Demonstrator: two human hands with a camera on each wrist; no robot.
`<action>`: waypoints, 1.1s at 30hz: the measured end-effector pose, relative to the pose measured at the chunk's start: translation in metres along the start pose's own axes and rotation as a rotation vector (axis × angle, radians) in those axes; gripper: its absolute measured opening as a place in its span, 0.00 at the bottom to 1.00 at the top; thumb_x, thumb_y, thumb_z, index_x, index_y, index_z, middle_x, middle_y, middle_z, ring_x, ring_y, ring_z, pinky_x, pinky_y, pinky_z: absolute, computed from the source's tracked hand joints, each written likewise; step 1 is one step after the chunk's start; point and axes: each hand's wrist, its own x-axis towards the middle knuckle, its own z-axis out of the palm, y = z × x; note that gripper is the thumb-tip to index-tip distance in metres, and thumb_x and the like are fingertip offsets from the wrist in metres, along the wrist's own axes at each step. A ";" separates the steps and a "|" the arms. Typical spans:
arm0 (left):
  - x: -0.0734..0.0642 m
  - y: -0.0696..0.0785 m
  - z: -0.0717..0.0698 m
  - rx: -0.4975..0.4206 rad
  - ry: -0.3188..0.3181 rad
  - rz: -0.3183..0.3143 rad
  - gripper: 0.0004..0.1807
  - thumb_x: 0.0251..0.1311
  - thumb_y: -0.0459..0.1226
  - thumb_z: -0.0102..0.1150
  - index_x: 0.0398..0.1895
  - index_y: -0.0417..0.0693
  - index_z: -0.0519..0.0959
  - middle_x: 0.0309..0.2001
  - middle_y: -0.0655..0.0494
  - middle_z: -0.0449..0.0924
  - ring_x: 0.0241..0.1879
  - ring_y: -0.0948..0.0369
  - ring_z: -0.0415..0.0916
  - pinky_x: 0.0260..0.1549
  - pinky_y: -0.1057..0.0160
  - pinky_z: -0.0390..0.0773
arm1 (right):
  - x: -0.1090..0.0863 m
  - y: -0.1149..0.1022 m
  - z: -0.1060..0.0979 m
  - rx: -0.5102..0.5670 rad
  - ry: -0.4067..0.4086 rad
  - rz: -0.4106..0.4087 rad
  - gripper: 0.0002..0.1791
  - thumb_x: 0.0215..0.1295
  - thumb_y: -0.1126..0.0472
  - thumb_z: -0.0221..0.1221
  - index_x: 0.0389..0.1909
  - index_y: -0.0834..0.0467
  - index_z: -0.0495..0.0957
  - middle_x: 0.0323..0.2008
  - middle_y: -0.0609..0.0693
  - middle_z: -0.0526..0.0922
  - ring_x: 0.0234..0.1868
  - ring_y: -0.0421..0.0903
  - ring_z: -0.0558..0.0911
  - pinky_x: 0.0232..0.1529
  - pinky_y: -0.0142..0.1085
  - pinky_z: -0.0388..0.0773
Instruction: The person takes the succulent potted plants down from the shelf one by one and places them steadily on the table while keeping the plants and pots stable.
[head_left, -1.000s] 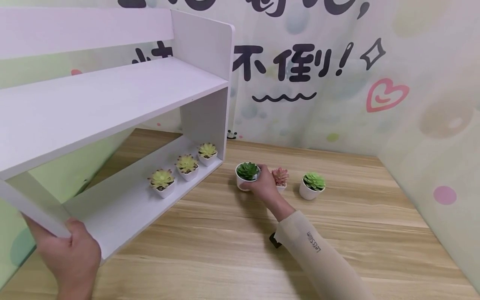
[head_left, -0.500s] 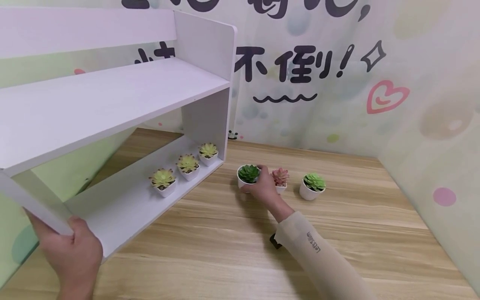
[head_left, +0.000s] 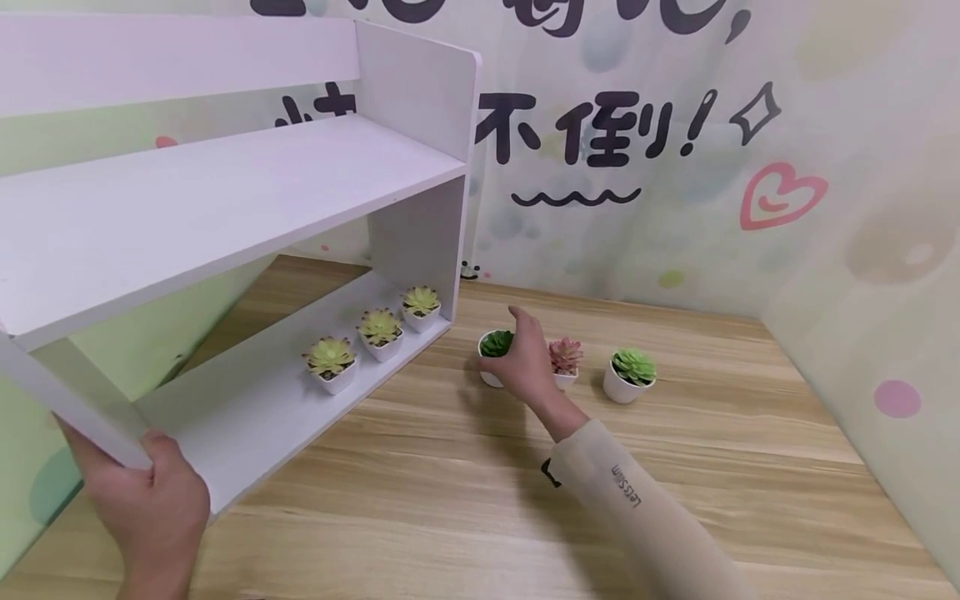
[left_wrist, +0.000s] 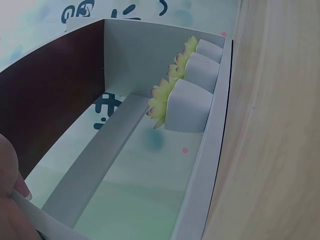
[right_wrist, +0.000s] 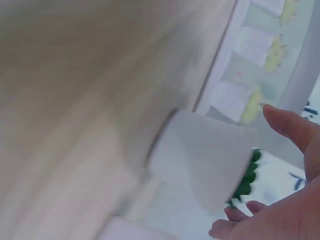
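Observation:
My left hand [head_left: 153, 504] grips the near upright of a white two-tier shelf [head_left: 225, 200], thumb on the inner side. Over a dark green succulent [head_left: 495, 343] in a round white pot [right_wrist: 200, 155], my right hand [head_left: 525, 362] is spread, covering part of the plant in the head view. In the right wrist view, thumb and fingertips [right_wrist: 220, 230] stand apart at the pot's open end, with a gap to its wall. Close to that hand's right is a reddish succulent [head_left: 566, 354] in a white pot, partly hidden by it.
Three yellow-green succulents with reddish tips, the nearest one [head_left: 330, 357] foremost, line the shelf's lower board [head_left: 270, 425]. A bright green succulent [head_left: 633, 367] stands farther right on the wooden table [head_left: 420, 500]. A printed wall hanging [head_left: 675, 250] closes off the back.
My right hand's fingers have spread and lifted off the dark green succulent's pot, which stays on the table. The left hand keeps its hold on the shelf; the head view has shifted slightly.

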 end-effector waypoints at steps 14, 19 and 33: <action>-0.003 0.013 0.004 0.002 0.021 -0.072 0.42 0.62 0.27 0.39 0.82 0.51 0.48 0.79 0.54 0.56 0.72 0.66 0.57 0.70 0.73 0.53 | 0.001 -0.050 0.019 0.251 -0.009 -0.108 0.41 0.56 0.59 0.72 0.70 0.64 0.67 0.69 0.62 0.72 0.71 0.60 0.71 0.70 0.49 0.70; -0.003 0.013 0.004 0.010 0.025 -0.075 0.42 0.62 0.28 0.40 0.82 0.51 0.48 0.79 0.54 0.57 0.72 0.67 0.57 0.70 0.73 0.53 | 0.011 -0.057 0.034 0.325 -0.045 -0.050 0.42 0.58 0.60 0.70 0.72 0.66 0.64 0.70 0.63 0.71 0.71 0.59 0.71 0.70 0.48 0.70; -0.002 0.003 0.001 0.019 0.023 -0.049 0.42 0.61 0.28 0.40 0.82 0.54 0.49 0.79 0.55 0.58 0.70 0.67 0.60 0.69 0.72 0.55 | 0.035 -0.062 0.060 0.301 -0.097 0.100 0.45 0.59 0.59 0.71 0.74 0.62 0.60 0.72 0.60 0.68 0.73 0.55 0.68 0.69 0.46 0.71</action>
